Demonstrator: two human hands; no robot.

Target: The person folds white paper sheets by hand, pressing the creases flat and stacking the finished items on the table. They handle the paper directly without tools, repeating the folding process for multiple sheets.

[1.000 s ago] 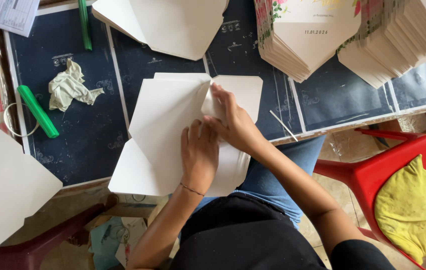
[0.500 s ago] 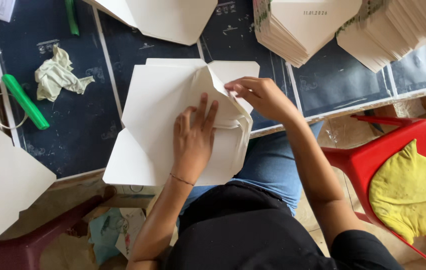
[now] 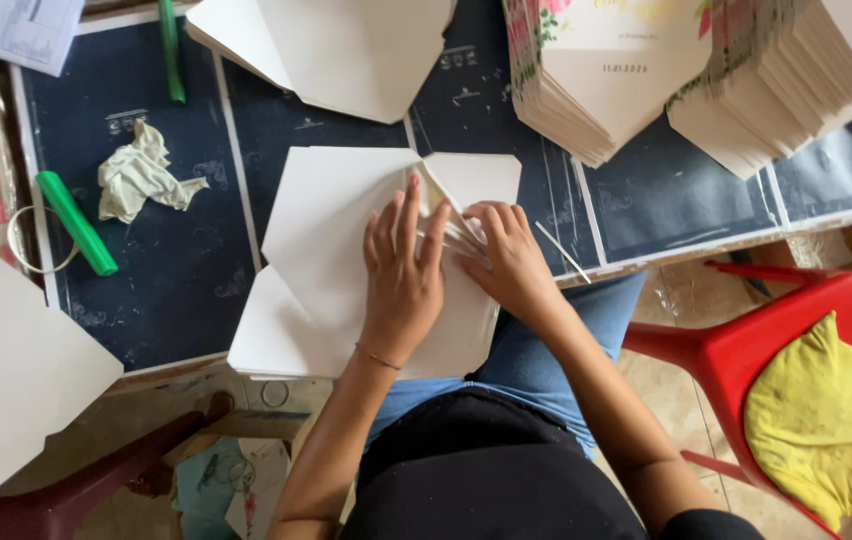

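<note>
Dark blue table mat (image 3: pixel 176 290) carries a white folded sheet (image 3: pixel 336 230); left hand (image 3: pixel 404 275) presses flat on it, fingers spread, while right hand (image 3: pixel 508 255), just beside, pinches its flap. Uneven pressing could let the sheet slip, so the crease goes crooked

Bare dark desk (image 3: pixel 186 290) left of the folded white envelope sheet (image 3: pixel 336 250), crumpled pale cloth (image 3: pixel 141 180) and green marker (image 3: pixel 76 222) farther left, stacked floral cards (image 3: pixel 596 80) blocking beyond, narrow gap between.

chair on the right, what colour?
Red plastic chair, with a yellow cloth on its seat; head view.
</note>
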